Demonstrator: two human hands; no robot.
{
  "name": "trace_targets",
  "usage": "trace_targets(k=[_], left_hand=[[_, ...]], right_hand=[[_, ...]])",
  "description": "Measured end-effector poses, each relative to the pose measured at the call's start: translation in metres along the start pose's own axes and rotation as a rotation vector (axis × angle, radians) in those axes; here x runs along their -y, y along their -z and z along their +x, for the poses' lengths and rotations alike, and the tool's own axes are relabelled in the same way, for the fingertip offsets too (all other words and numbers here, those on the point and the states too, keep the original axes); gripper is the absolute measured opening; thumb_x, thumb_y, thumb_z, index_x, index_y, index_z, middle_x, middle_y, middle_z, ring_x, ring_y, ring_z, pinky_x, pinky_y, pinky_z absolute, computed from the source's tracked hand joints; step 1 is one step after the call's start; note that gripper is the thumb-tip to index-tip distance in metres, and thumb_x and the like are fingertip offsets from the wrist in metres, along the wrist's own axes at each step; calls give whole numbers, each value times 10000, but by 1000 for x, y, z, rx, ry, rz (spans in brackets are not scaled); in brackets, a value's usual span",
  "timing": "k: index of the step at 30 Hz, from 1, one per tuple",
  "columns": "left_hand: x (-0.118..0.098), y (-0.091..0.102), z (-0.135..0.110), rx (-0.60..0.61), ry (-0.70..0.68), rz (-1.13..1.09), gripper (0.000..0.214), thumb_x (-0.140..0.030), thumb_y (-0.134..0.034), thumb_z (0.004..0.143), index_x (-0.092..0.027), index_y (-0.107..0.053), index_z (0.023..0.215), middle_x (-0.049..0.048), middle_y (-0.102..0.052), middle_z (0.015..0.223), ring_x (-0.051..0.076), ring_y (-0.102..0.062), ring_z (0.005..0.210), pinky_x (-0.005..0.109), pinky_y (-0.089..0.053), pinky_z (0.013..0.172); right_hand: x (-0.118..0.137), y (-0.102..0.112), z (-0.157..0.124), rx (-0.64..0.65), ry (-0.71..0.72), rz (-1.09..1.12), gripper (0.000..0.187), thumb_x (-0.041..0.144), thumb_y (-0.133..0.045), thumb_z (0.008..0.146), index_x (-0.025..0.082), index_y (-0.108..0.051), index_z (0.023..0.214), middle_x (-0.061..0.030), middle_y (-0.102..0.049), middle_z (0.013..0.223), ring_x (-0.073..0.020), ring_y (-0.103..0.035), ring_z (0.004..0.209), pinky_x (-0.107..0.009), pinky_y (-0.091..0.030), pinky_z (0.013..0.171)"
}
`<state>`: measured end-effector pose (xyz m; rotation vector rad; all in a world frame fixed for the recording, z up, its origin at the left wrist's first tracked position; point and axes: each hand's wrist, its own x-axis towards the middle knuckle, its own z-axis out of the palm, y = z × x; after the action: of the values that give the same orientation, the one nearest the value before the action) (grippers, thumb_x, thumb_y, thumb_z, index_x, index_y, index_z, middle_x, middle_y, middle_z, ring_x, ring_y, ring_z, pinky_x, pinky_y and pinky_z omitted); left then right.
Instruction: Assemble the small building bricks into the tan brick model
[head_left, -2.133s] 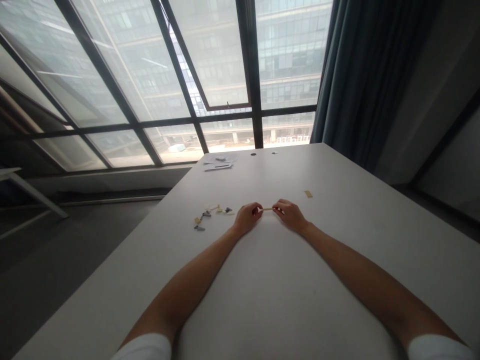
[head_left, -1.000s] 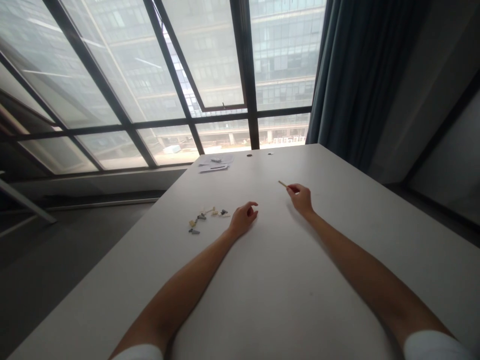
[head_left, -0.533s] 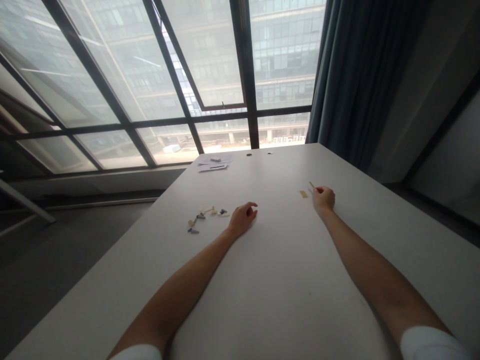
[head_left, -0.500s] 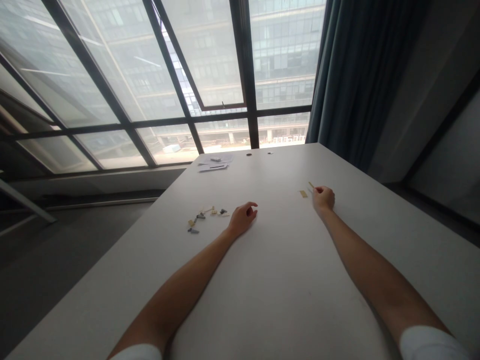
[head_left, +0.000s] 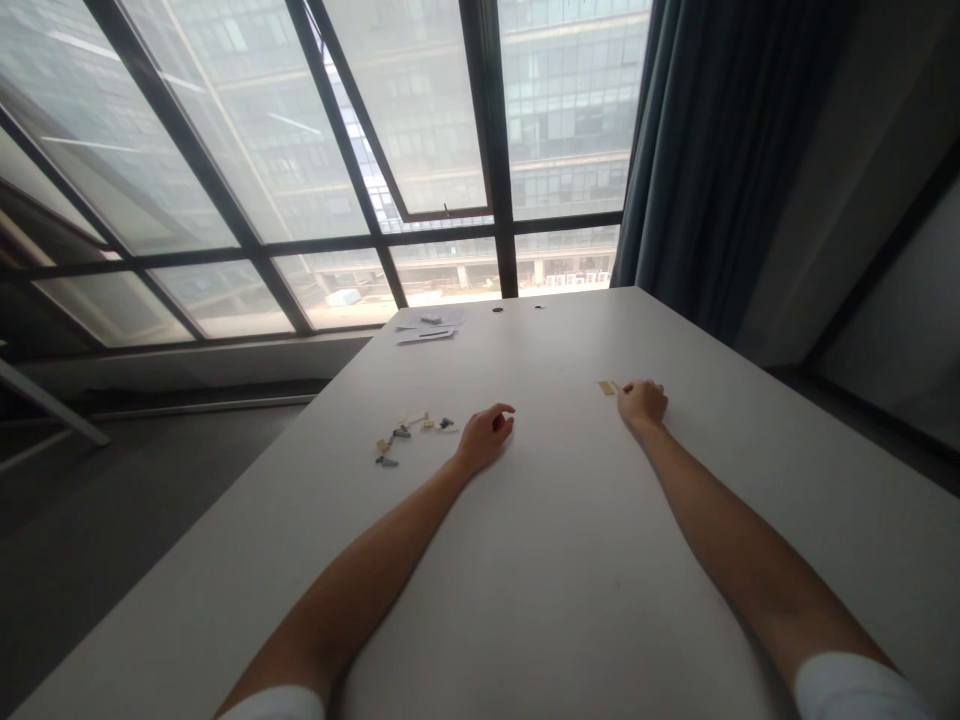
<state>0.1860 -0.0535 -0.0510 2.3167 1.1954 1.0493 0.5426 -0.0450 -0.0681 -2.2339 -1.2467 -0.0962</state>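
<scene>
Lowered since earlier with the right hand [head_left: 642,402], its grip unclear, a slim tan strip [head_left: 615,386] sits just beside a flat tan rectangle [head_left: 606,388], deserving a light touch, the left hand [head_left: 484,438] loosely curled, empty

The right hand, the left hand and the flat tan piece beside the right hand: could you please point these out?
Right hand [head_left: 643,403]: head view, back of the hand.
Left hand [head_left: 481,438]: head view, back of the hand.
Flat tan piece [head_left: 606,388]: head view, middle of its top.
</scene>
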Motion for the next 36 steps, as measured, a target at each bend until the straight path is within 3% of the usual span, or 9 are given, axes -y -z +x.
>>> trace_targets(k=[15, 36], left_hand=[[-2, 0, 0, -5, 11, -1, 283, -320, -483, 950, -185, -703, 1065, -45, -531, 630, 104, -464, 585, 229, -351, 621], [-3, 0, 0, -5, 30, 6, 287, -321, -483, 952, -189, -704, 1079, -47, -530, 624, 105, -451, 567, 228, -355, 612]], right_hand=[[-9, -5, 7, 52, 6, 73, 379, 128, -505, 870, 233, -789, 1098, -139, -678, 1133, -296, -543, 1073, -389, -426, 893], [-6, -5, 6, 97, 61, 48, 340, 184, -505, 930, 254, -798, 1089, -135, -651, 1175, -315, -522, 1108, -432, -418, 932]])
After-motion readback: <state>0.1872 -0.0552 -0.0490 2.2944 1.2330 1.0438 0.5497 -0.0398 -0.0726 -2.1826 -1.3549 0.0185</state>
